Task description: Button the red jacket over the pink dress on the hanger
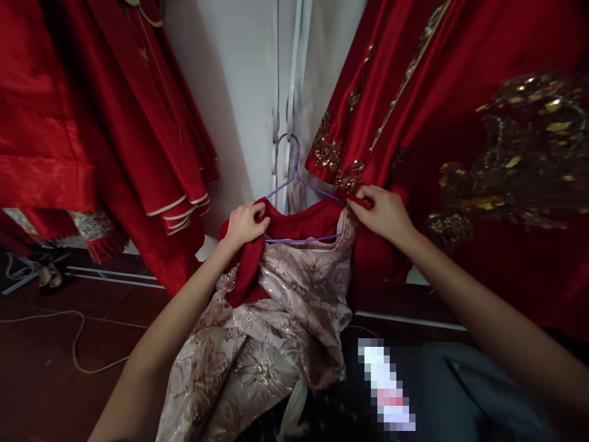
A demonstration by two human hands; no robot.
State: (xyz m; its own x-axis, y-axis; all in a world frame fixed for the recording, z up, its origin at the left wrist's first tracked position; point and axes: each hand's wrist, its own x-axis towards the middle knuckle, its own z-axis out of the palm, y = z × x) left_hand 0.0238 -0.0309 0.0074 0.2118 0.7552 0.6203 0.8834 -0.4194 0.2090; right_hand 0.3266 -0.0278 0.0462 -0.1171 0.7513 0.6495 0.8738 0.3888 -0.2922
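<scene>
A purple wire hanger [296, 174] hangs by its hook from a white metal bar in front of me. On it is a red garment [299, 222] with a wide neckline, together with a pale pink brocade dress [304, 276] with shiny flower patterns that droops toward me. My left hand [246, 226] is closed on the red cloth at the left shoulder, beside the hanger's arm. At the opposite shoulder, my right hand [385, 215] pinches a rolled edge of the same red cloth. The dress's lower part lies bunched near my body, and a pale ribbon [294, 402] hangs there.
Red gowns [151, 123] with cream trim hang at left. A red gown with gold sequin embroidery [524, 153] hangs close on the right. A white cable [78, 344] runs over the dark floor, with shoes [48, 274] by a rack base. A blurred-out patch [389, 390] is at lower right.
</scene>
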